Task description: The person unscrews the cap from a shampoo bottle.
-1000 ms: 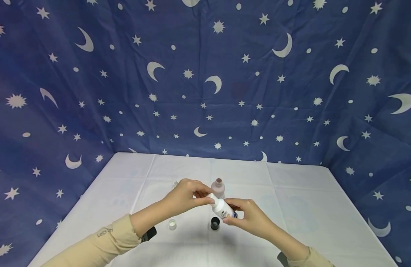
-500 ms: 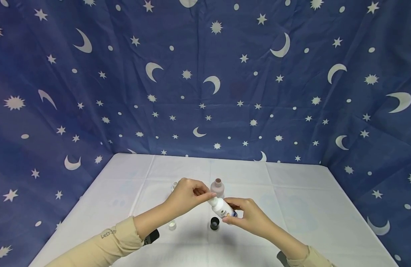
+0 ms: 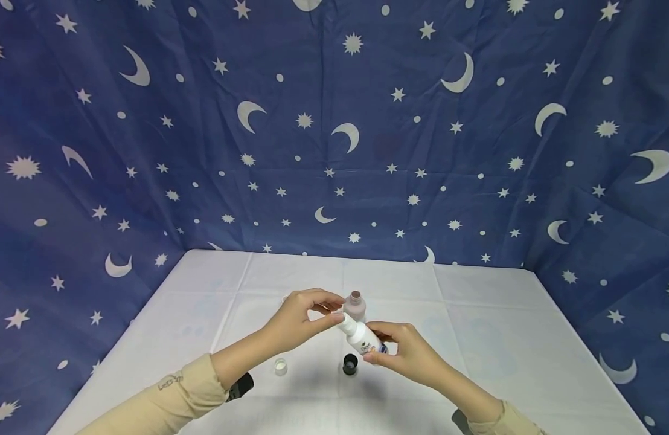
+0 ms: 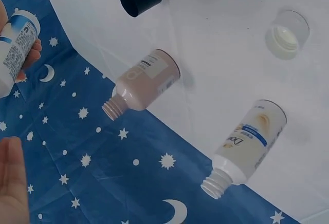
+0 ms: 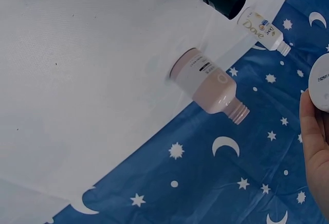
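Note:
My right hand grips a small white Dove bottle around its body, tilted with the neck up and to the left. At its narrow white top is my left hand: the thumb tip lies at the top, the fingers reach out behind it, and a gap shows between thumb and fingers. In the left wrist view, the left thumb is straight, apart from the bottle. The right wrist view shows the base of the held bottle beside the right fingers.
Just behind the hands stands an uncapped pink bottle. A second Dove bottle, uncapped, is mostly hidden by the left hand in the head view. A black cap and a clear cap lie nearer on the white tabletop.
My left hand turned at the bottle's top, its thumb sweeping forward, then came back with fingers loosened and spread. The right hand and its bottle have hardly moved.

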### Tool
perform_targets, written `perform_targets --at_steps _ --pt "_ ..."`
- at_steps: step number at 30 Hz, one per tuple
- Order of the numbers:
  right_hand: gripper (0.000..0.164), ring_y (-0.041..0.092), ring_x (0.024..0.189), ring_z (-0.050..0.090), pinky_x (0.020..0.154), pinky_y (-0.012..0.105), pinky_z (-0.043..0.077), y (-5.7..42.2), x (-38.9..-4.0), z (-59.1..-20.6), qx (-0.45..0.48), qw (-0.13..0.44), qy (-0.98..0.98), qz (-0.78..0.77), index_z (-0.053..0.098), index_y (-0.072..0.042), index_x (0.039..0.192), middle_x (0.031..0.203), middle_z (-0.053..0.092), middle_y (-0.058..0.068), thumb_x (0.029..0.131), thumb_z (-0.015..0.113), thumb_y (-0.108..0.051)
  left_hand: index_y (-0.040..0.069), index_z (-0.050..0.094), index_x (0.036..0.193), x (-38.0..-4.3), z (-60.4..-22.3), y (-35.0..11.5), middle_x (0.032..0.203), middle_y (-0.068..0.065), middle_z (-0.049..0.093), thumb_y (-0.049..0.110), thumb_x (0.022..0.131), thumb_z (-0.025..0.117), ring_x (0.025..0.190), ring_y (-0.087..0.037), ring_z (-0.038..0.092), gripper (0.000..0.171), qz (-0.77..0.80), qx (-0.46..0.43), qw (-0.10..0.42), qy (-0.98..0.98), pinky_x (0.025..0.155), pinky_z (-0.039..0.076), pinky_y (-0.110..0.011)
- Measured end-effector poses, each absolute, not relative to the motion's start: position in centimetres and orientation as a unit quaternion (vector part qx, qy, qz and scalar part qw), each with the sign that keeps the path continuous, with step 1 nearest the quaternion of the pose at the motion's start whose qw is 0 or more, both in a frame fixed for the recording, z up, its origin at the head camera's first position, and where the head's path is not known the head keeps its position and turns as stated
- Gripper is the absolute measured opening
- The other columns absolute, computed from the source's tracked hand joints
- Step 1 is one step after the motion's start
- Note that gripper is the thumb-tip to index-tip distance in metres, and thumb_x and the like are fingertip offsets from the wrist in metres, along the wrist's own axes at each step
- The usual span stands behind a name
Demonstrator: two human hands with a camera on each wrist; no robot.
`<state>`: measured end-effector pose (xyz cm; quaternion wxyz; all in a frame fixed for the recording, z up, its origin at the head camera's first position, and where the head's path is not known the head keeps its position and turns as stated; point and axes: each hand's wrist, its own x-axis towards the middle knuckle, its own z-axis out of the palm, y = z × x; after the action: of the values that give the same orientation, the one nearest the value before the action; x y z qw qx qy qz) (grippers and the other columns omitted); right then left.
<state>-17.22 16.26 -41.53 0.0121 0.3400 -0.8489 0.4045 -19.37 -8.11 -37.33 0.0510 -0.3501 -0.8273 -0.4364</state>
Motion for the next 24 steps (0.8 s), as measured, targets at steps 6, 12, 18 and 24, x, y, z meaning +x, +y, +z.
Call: perform_targets --at_steps 6,12,18,24 --pt "0.040 0.011 0.092 0.067 0.085 0.034 0.056 16.64 -17.31 -41.40 0.328 0.010 -0.855 0.402 0.064 -0.006 0.115 0.106 0.070 0.003 0.083 0.072 -0.027 0.009 0.064 0.116 -19.68 -37.29 -8.77 0.115 -0.001 0.065 0.025 0.082 0.074 0.107 -0.017 0.061 0.039 -0.304 -0.425 0.142 -0.840 0.091 0.053 -0.030" --pt "0.047 0.016 0.094 0.068 0.086 0.034 0.056 16.88 -17.55 -41.40 0.316 0.005 -0.859 0.404 0.063 -0.002 0.117 0.108 0.070 0.007 0.083 0.071 -0.033 0.010 0.063 0.118 -20.07 -37.50 -9.14 0.117 -0.002 0.064 0.022 0.080 0.075 0.112 -0.017 0.059 0.042 -0.267 -0.448 0.164 -0.837 0.095 0.051 -0.031" --pt "0.045 0.015 0.093 0.067 0.085 0.035 0.056 16.88 -17.74 -41.51 0.317 -0.001 -0.860 0.401 0.063 -0.003 0.117 0.107 0.070 0.006 0.083 0.071 -0.032 0.008 0.064 0.116 -20.06 -37.47 -9.16 0.114 -0.003 0.065 0.016 0.079 0.075 0.109 -0.017 0.061 0.039 -0.276 -0.472 0.158 -0.822 0.094 0.051 -0.027" --pt "0.045 0.014 0.093 0.067 0.086 0.037 0.056 16.79 -17.76 -41.61 0.318 -0.011 -0.858 0.403 0.063 -0.005 0.117 0.107 0.070 0.004 0.083 0.070 -0.034 0.008 0.064 0.115 -20.16 -37.47 -8.78 0.113 -0.003 0.067 0.011 0.080 0.075 0.108 -0.016 0.062 0.037 -0.280 -0.498 0.156 -0.806 0.093 0.051 -0.023"
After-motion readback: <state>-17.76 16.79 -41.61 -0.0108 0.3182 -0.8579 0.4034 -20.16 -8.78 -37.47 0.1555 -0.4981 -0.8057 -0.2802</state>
